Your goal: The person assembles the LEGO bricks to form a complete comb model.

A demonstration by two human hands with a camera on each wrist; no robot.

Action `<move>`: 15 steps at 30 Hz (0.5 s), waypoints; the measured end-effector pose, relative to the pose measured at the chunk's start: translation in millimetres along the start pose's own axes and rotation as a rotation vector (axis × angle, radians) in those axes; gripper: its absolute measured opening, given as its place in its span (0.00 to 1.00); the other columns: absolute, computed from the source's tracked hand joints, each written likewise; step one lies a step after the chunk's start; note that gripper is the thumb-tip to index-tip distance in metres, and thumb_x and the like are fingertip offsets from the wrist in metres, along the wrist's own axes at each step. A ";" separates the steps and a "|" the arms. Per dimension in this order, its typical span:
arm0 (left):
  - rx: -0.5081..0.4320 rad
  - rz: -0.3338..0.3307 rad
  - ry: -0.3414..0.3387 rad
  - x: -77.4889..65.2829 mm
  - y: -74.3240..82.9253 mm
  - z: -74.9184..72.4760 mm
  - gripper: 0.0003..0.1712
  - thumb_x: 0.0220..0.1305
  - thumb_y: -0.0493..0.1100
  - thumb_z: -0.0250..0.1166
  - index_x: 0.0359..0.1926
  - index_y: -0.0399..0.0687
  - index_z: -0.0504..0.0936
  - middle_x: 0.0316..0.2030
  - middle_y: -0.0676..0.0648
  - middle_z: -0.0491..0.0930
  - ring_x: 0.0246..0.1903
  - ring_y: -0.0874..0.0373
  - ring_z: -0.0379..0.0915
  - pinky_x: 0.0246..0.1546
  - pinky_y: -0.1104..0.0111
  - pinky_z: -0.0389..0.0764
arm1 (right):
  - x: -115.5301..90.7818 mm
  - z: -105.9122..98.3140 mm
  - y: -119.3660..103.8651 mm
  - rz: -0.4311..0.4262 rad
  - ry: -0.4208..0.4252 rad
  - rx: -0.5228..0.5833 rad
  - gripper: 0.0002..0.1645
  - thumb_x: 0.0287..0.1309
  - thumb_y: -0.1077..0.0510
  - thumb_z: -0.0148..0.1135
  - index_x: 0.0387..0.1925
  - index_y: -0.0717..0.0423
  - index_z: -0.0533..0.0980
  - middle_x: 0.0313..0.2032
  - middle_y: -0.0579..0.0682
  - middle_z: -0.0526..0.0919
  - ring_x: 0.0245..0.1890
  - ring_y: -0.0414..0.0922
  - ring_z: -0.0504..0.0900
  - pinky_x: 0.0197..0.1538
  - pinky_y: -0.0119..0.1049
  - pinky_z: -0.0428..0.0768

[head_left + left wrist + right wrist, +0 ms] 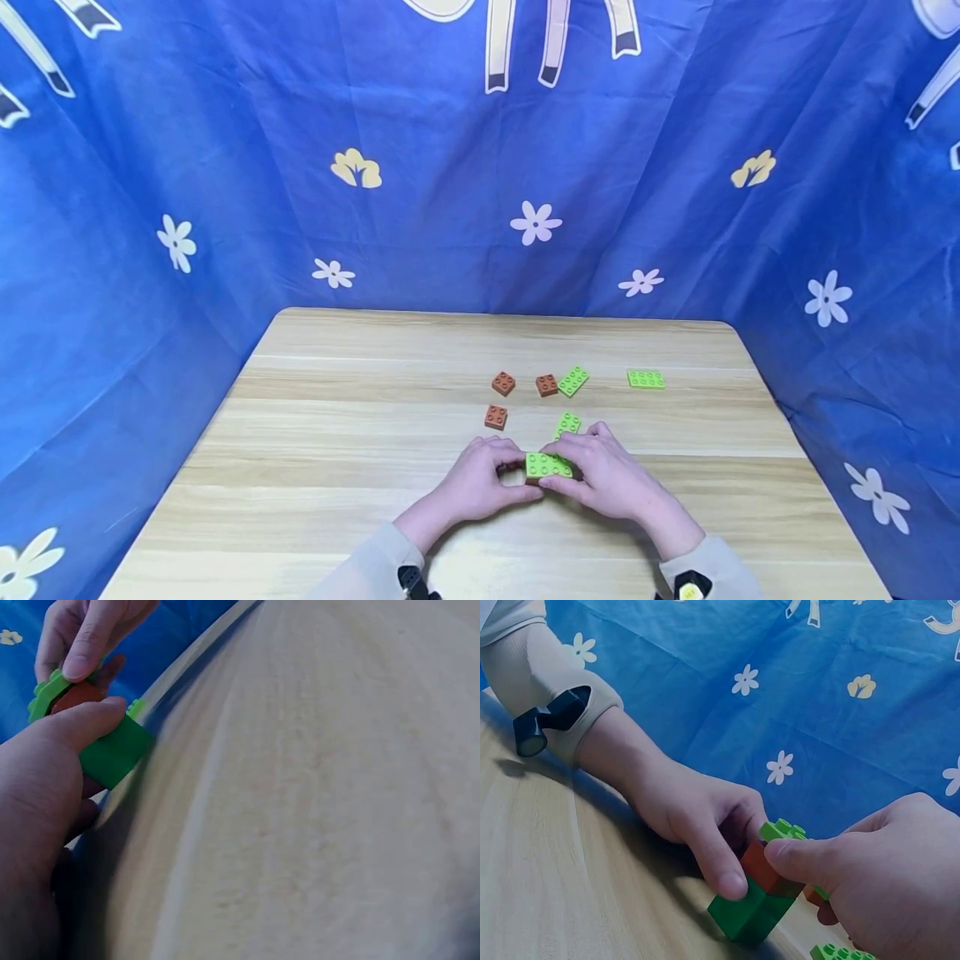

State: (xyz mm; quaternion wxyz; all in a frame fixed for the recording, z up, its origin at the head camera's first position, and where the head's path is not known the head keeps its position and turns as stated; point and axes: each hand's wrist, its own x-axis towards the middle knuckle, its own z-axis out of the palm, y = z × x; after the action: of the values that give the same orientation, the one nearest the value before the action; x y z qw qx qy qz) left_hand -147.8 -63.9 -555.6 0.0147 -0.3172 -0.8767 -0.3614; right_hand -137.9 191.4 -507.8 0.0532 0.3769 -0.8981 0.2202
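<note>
A small stack of toy building bricks stands between my hands near the table's front. Its base is a dark green brick [751,919], with a brown brick [763,868] above it. A light green studded brick [546,465] lies at the top. My left hand [476,482] holds the stack from the left, its thumb along the near side over the brown and dark green bricks [118,756]. From the other side, my right hand [600,468] pinches the light green top brick between thumb and fingers. Fingers hide parts of the stack, so how firmly the top brick is seated is unclear.
Beyond my hands lie three loose brown bricks [496,417]. Light green studded bricks lie to their right: one [573,381] beside a brown brick, one [646,379] farther right, and one [568,424] just behind my right hand. A blue patterned cloth [450,183] surrounds the wooden table [315,467].
</note>
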 end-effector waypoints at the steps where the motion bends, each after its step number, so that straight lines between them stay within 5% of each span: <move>1: -0.008 0.012 -0.008 0.0 0.0 -2.1 0.27 0.57 0.67 0.78 0.51 0.58 0.90 0.43 0.67 0.84 0.45 0.69 0.76 0.53 0.62 0.75 | 0.1 0.1 -0.1 0.000 0.001 0.000 0.18 0.70 0.34 0.65 0.51 0.38 0.84 0.37 0.25 0.77 0.34 0.30 0.74 0.49 0.40 0.65; 8: -0.088 0.070 -0.017 2.6 2.5 -19.0 0.34 0.60 0.65 0.78 0.60 0.52 0.87 0.52 0.61 0.86 0.53 0.64 0.80 0.59 0.57 0.78 | 0.5 0.8 0.3 -0.004 0.011 -0.009 0.21 0.70 0.33 0.64 0.53 0.38 0.84 0.39 0.26 0.79 0.36 0.30 0.76 0.50 0.40 0.66; 15: -0.142 0.086 0.025 5.3 6.2 -22.7 0.31 0.62 0.63 0.77 0.57 0.50 0.89 0.50 0.61 0.87 0.49 0.60 0.83 0.57 0.58 0.79 | -0.2 2.2 1.4 -0.011 0.019 -0.009 0.24 0.71 0.30 0.61 0.54 0.38 0.84 0.39 0.26 0.79 0.36 0.29 0.76 0.50 0.40 0.65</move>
State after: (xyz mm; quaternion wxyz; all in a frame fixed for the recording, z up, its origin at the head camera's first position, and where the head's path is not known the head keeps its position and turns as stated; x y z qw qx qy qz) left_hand -153.2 -72.3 -533.7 0.0184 -0.3501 -0.8341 -0.4258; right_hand -138.7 191.4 -510.3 0.0646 0.3795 -0.8965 0.2193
